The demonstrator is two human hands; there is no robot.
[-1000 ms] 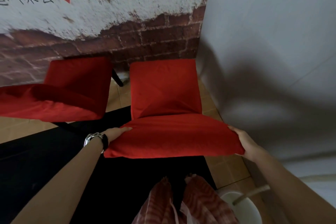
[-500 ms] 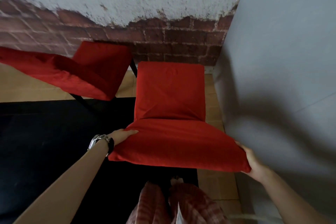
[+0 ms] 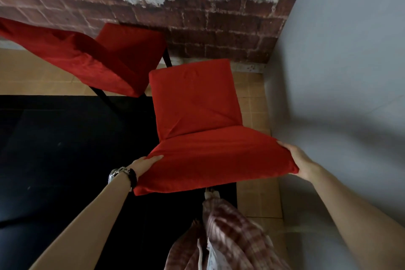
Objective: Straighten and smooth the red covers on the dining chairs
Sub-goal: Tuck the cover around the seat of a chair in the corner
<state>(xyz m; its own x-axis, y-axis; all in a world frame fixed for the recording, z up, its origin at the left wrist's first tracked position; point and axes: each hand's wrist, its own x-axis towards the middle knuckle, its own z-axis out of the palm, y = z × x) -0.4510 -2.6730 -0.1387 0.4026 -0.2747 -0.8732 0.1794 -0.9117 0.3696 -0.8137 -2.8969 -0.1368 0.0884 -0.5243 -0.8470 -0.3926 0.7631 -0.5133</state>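
Brick wall (image 3: 219,28) and grey wall (image 3: 339,72) box in the corner chair (image 3: 192,98), so the person reaches it from behind. A second covered chair (image 3: 98,61) stands to its left. The red cover (image 3: 214,160), at its near end, is held on both sides: left hand (image 3: 146,163) gripping the left edge, right hand (image 3: 298,160) clutching the right corner, probably to tug it taut and square.

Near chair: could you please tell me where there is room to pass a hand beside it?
Free: tiled floor between chair and grey wall; black surface to its left. Crowded: gap to the second chair, and the edges of the cover, gripped by left hand and right hand.
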